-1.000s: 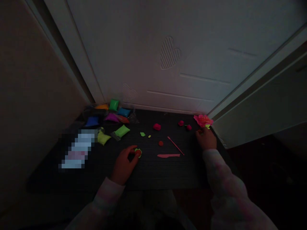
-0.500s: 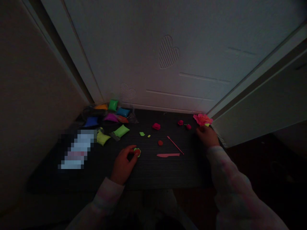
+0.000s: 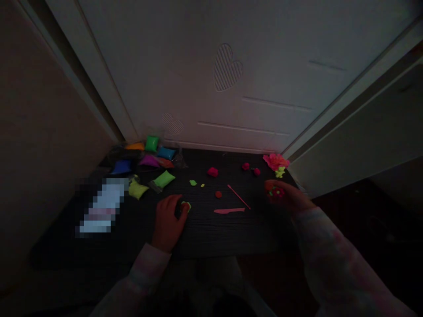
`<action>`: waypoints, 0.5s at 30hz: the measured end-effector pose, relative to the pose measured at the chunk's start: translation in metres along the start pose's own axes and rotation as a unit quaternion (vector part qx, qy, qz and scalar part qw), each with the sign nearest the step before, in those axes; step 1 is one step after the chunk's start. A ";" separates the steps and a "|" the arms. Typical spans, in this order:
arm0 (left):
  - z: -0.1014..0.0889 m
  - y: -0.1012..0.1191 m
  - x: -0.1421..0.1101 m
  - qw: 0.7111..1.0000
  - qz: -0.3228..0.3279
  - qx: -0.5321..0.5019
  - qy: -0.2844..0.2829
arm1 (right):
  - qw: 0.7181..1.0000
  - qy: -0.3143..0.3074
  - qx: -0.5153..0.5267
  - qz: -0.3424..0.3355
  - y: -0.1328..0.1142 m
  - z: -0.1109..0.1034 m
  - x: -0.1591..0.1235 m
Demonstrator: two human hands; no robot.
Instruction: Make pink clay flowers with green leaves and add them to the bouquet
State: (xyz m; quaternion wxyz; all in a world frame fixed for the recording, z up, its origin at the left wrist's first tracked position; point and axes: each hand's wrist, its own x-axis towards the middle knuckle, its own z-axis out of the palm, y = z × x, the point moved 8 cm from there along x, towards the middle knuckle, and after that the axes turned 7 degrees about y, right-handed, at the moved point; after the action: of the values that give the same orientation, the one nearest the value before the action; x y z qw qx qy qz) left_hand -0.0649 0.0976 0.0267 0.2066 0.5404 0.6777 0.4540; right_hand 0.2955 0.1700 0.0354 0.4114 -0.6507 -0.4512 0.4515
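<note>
My left hand [image 3: 168, 223] pinches a small light-green and orange clay piece [image 3: 188, 205] between thumb and fingers, close to the dark table. On the right, my right hand [image 3: 293, 196] is closed on a small red clay flower [image 3: 278, 192] with a pale centre and a bit of green beside it. Just beyond that hand lie a yellow clay piece [image 3: 280, 172] and a large pink flower [image 3: 276, 161]. Between the hands are a red clay disc [image 3: 218, 194], a pink plastic knife [image 3: 229, 211] and a thin pink stick tool [image 3: 238, 196].
A red clay lump [image 3: 213, 172], two cherry-like balls [image 3: 245, 166], a green leaf shape [image 3: 193, 182] and a yellow bit [image 3: 202, 185] lie farther back. Bags of coloured clay [image 3: 164, 179] gather at left, near a blurred bright rectangle [image 3: 105, 204]. A white panel [image 3: 185, 88] rises behind the table [image 3: 211, 240].
My right hand has drawn back from beside the pink flower and now shows a red clay flower in it. The yellow piece is uncovered. My left hand keeps its pinch, and the view shifts slightly.
</note>
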 end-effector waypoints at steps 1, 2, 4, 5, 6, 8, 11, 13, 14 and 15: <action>0.000 0.003 0.000 1.000 -0.007 -0.013 0.001 | 0.999 -0.035 0.018 0.038 0.006 0.014 -0.009; 0.003 0.007 -0.002 0.999 -0.016 -0.030 -0.007 | 0.995 -0.067 0.036 0.070 0.009 0.029 -0.019; 0.015 0.018 -0.007 0.995 -0.039 -0.076 -0.050 | 0.983 -0.121 0.069 0.117 0.012 0.057 -0.038; 0.025 0.025 -0.011 0.989 -0.054 -0.104 -0.084 | 0.977 -0.144 0.084 0.134 0.012 0.070 -0.046; 0.036 0.033 -0.017 0.980 -0.071 -0.136 -0.123 | 0.970 -0.165 0.096 0.149 0.012 0.082 -0.054; 0.059 0.047 -0.030 0.954 -0.109 -0.199 -0.197 | 0.958 -0.198 0.112 0.172 0.011 0.102 -0.067; 0.081 0.058 -0.044 0.917 -0.165 -0.265 -0.247 | 0.944 -0.232 0.124 0.199 0.013 0.122 -0.079; 0.087 0.059 -0.048 0.897 -0.199 -0.298 -0.259 | 0.936 -0.249 0.125 0.214 0.015 0.130 -0.084; 0.089 0.058 -0.050 0.887 -0.215 -0.313 -0.263 | 0.933 -0.256 0.124 0.219 0.015 0.134 -0.086; 0.090 0.056 -0.051 0.877 -0.229 -0.328 -0.266 | 0.931 -0.263 0.124 0.222 0.014 0.136 -0.087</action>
State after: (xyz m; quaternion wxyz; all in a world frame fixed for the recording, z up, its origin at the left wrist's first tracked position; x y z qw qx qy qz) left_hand 0.0522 0.0859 0.0179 0.6426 0.3713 0.5146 0.4295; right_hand 0.1518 0.1003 0.0062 0.2446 -0.5364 -0.3274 0.7384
